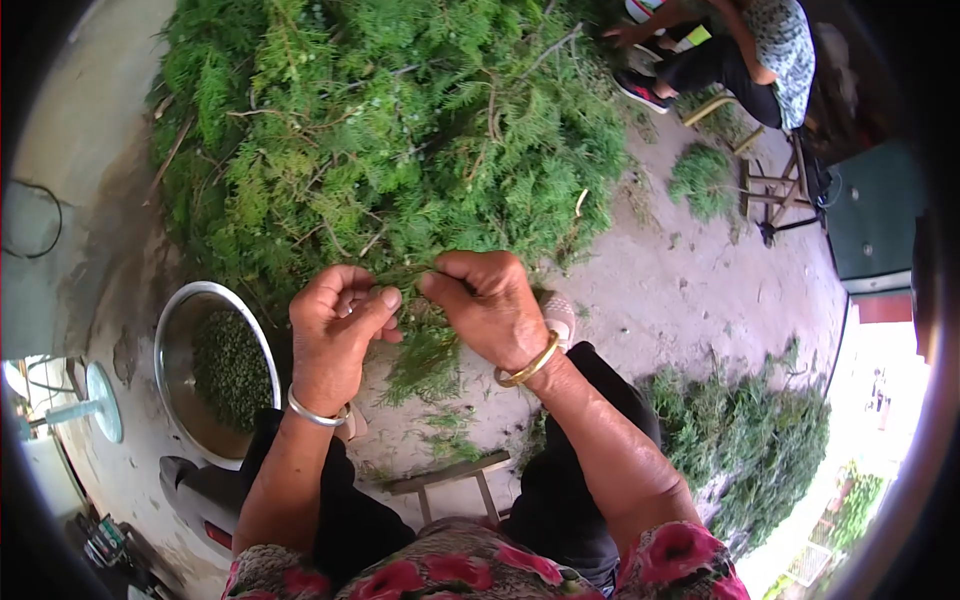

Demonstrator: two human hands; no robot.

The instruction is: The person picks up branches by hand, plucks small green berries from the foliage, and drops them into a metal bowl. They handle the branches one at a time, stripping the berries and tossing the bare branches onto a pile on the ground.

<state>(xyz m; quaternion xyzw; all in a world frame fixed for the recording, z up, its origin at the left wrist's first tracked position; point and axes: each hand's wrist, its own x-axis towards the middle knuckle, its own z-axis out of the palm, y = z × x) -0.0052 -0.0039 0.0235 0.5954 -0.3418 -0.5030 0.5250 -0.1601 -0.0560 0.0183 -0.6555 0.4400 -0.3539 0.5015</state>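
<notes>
Between my two hands a thin green sprig (405, 275) is stretched, in front of the large heap of green branches (400, 130). My left hand (343, 320), with a silver bangle at the wrist, has its thumb and forefinger pinched at the sprig's left end; its other fingers are curled. My right hand (490, 300), wearing a gold bangle, pinches the right end. Leafy stems (425, 365) hang or lie just below my hands; which of the two I cannot tell. To the left of my left hand stands a metal basin (168, 365) holding small green pieces (230, 365).
Another person (750, 60) sits at the upper right beside a wooden stool (775, 190). A smaller green bunch (703, 180) lies on the floor there. More cut branches (750, 450) are piled at the lower right. A wooden stool (455, 472) stands between my legs.
</notes>
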